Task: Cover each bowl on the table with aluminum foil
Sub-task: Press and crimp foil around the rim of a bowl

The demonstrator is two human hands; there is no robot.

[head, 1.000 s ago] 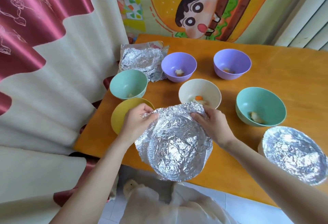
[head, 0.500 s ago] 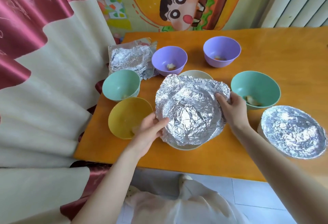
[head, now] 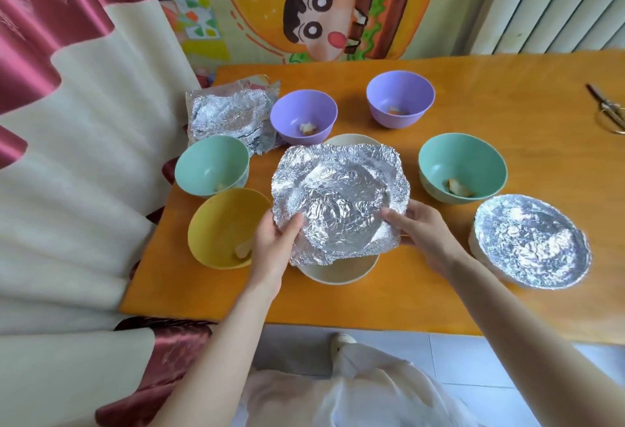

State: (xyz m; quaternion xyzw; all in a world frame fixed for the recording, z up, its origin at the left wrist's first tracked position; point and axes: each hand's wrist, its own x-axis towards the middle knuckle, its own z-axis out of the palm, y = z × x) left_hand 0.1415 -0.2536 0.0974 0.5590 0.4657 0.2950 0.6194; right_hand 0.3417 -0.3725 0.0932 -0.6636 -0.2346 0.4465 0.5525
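Now, foil sheet (head: 338, 203), newly lowered onto cream bowl (head: 338, 271): left hand (head: 274, 244) and right hand (head: 419, 233) are pinching its near edge (crimping pending).

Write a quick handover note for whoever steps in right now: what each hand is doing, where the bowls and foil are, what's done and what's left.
Left hand: pinching the near-left edge of the foil sheet.
Right hand: holding its near-right edge.
The sheet lies loosely over the cream bowl, edges not yet folded down.
Done: the foil-covered bowl at the near right.
Left: press this sheet around the rim, then cover the yellow bowl, two green bowls and two purple bowls.
Spare foil lies at the far left of the table.
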